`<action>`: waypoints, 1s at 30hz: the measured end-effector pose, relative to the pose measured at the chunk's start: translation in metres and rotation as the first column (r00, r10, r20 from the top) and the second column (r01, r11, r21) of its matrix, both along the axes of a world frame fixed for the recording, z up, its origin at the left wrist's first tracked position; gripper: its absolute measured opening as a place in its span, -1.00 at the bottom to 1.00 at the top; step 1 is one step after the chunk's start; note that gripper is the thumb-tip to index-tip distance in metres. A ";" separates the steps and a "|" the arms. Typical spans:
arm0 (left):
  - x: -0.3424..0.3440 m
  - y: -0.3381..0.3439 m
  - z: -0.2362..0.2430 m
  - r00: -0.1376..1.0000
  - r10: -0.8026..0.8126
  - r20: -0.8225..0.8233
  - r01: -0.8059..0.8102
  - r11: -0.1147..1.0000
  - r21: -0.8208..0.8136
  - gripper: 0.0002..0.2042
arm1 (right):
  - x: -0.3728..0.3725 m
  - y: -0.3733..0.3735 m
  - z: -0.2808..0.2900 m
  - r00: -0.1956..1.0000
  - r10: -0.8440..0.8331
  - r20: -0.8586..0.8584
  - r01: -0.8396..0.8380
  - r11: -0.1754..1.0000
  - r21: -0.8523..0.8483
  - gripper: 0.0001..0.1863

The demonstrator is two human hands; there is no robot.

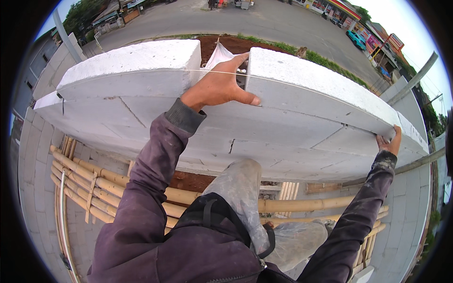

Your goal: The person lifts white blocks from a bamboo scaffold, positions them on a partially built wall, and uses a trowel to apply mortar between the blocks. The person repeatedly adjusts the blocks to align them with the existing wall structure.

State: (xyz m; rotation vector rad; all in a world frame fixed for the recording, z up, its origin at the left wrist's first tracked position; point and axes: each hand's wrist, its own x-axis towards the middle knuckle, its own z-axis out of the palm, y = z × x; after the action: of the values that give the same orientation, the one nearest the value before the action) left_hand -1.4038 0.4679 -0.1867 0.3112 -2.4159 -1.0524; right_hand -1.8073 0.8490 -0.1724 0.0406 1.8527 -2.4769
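A long pale grey concrete block [316, 92] lies on the top course of a block wall [269, 125]. My left hand [219, 85] grips its left end, thumb on the near face and fingers reaching over the end into the gap. At the block's right end my right hand [390, 140] holds on, its fingers partly hidden. Across the gap, to the left, sits another block [132, 63] on the same course. A thin string [141, 71] runs taut along the near side of the blocks, passing by my left hand. Behind the gap shows a white cloth or sack [221, 54].
Bamboo poles [94, 181] form a scaffold below me, on my side of the wall. A metal pipe [63, 221] stands at the left. More block walls [35, 155] rise at both sides. Beyond the wall are reddish soil, grass and a road [264, 21].
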 end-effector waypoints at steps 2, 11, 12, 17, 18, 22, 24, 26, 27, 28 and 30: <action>0.001 0.001 0.001 1.000 0.015 0.013 -0.015 0.999 -0.040 0.23 | 0.000 0.001 0.000 1.000 -0.004 -0.002 0.004 1.000 -0.008 -0.08; 0.005 0.004 0.005 0.984 0.027 0.174 -0.005 0.992 -0.123 0.25 | -0.005 0.006 -0.004 1.000 -0.008 0.022 0.008 1.000 -0.007 -0.06; 0.005 0.004 0.004 0.987 0.030 0.160 -0.008 0.991 -0.134 0.25 | -0.006 0.007 -0.004 0.999 0.016 0.030 -0.015 1.000 -0.013 -0.03; 0.000 0.001 -0.001 0.991 0.013 0.131 0.007 0.988 -0.154 0.28 | -0.005 0.013 -0.008 0.999 -0.009 0.049 0.013 0.996 -0.087 0.10; -0.001 0.000 -0.003 0.992 0.012 0.125 0.006 0.990 -0.143 0.28 | -0.004 0.014 -0.009 0.999 -0.004 0.050 0.009 0.995 -0.100 0.07; -0.002 -0.001 -0.006 0.998 0.019 0.064 -0.006 0.980 -0.197 0.24 | -0.001 0.013 -0.018 1.000 -0.002 0.001 0.002 0.989 -0.146 -0.08; -0.003 0.000 -0.006 0.999 0.015 0.040 -0.006 0.977 -0.213 0.22 | 0.001 0.012 -0.021 1.000 -0.016 -0.015 0.014 0.987 -0.162 -0.22; -0.002 0.001 -0.005 0.995 0.055 0.081 -0.038 0.980 -0.196 0.20 | 0.002 0.010 -0.024 0.999 0.000 -0.044 -0.005 0.992 -0.127 -0.26; -0.004 0.002 -0.004 0.998 0.040 0.041 -0.031 0.976 -0.217 0.20 | 0.002 0.009 -0.025 0.998 -0.001 -0.062 -0.006 0.993 -0.117 -0.30; -0.004 0.002 -0.004 0.998 0.042 0.036 -0.033 0.976 -0.214 0.19 | 0.002 0.008 -0.026 0.998 0.003 -0.064 -0.009 0.995 -0.096 -0.32; -0.004 0.005 -0.003 0.998 0.050 0.027 -0.045 0.984 -0.172 0.15 | 0.004 0.006 -0.026 0.996 0.002 -0.087 -0.008 0.997 -0.075 -0.32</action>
State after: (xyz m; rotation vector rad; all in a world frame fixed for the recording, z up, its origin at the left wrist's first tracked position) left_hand -1.4074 0.4728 -0.1892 0.3262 -2.4936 -0.8176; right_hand -1.8033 0.8555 -0.1984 -0.0753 1.7863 -2.5819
